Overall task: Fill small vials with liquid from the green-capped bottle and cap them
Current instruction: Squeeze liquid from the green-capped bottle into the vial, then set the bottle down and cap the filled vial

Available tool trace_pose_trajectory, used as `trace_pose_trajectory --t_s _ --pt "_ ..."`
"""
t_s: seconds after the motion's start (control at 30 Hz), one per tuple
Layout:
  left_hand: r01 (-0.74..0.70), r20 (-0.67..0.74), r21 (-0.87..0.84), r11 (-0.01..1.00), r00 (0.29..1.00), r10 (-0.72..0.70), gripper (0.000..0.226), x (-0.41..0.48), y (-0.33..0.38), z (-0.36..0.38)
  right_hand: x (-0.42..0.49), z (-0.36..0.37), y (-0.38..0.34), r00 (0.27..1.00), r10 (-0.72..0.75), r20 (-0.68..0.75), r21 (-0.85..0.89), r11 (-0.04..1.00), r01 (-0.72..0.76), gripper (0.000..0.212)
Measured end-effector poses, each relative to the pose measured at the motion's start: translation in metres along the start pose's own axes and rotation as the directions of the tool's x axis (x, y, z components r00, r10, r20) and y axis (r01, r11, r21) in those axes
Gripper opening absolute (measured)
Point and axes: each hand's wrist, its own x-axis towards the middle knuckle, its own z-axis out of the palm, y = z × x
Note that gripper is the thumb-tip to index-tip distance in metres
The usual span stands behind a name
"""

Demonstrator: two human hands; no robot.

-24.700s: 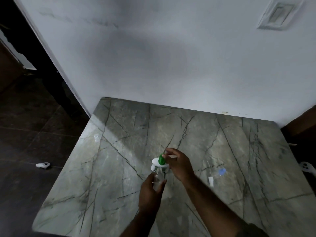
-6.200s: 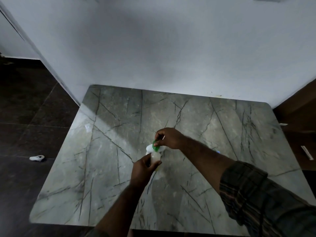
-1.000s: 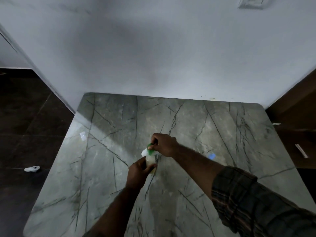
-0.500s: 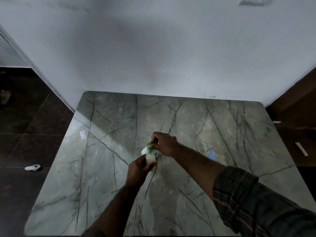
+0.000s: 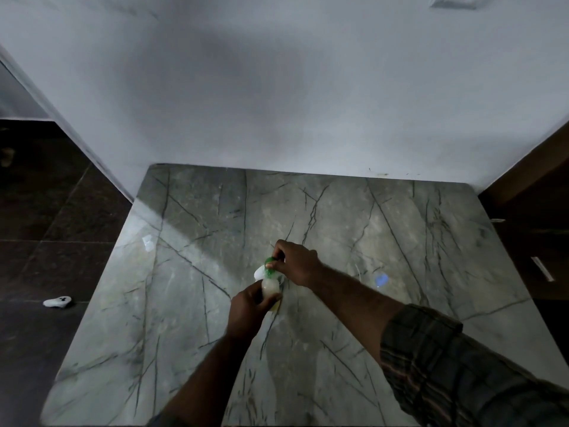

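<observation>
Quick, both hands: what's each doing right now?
Left hand: closed around the pale translucent bottle.
Right hand: fingertips pinching its green cap.

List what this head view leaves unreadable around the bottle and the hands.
- Bottle body: mostly covered by the left hand; liquid level unreadable.
- Green cap: under the right hand; on or off, unclear.
- Blue object: too small and blurred to identify.
- Vials: none clearly visible on the table.
</observation>
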Motion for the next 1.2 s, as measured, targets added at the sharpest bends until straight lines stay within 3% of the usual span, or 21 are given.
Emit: trace_pose_trajectory --t_s 0.33,0.47,0.6,0.67,0.77,0.87,0.97,1.2 --pt "0.015 -0.002 -0.002 1.0 1.0 -0.015 0.047 -0.001 0.003 -0.005 0.001 0.001 0.002 0.999 0.028 -0.016 0.033 0.999 -0.028 0.033" --pt "0.024 -0.008 0.012 1.0 1.0 -0.024 0.047 -0.006 0.003 -0.002 -0.001 0.01 0.011 0.996 0.059 -0.064 0.19 0.981 -0.046 0.042" --pt "0.025 -0.022 0.023 0.999 0.999 -0.025 0.046 -0.006 0.004 0.0 -0.014 0.022 0.015 0.966 0.161 -0.2 0.398 0.915 -0.07 0.043" --pt "0.027 -0.023 0.018 0.999 0.999 -0.026 0.045 -0.006 0.003 0.001 -0.028 0.029 0.024 0.926 0.251 -0.282 0.493 0.866 -0.085 0.032" --pt "0.024 -0.023 0.05 0.998 0.999 -0.023 0.042 -0.006 0.002 0.001 -0.063 0.042 0.06 0.832 0.37 -0.413 0.498 0.857 -0.134 0.015" --pt "0.034 -0.028 0.062 0.998 0.999 -0.032 0.042 -0.007 0.004 0.002 -0.095 0.046 0.113 0.66 0.568 -0.492 0.544 0.792 -0.275 0.006" --pt "0.038 -0.022 0.077 0.996 0.999 -0.037 0.041 -0.009 0.007 0.005 -0.111 0.045 0.152 0.512 0.72 -0.469 0.62 0.681 -0.39 0.01" --pt "0.05 0.0 0.072 0.996 0.999 -0.051 0.041 -0.01 0.012 0.01 -0.096 0.05 0.184 0.495 0.775 -0.393 0.578 0.627 -0.523 0.03"
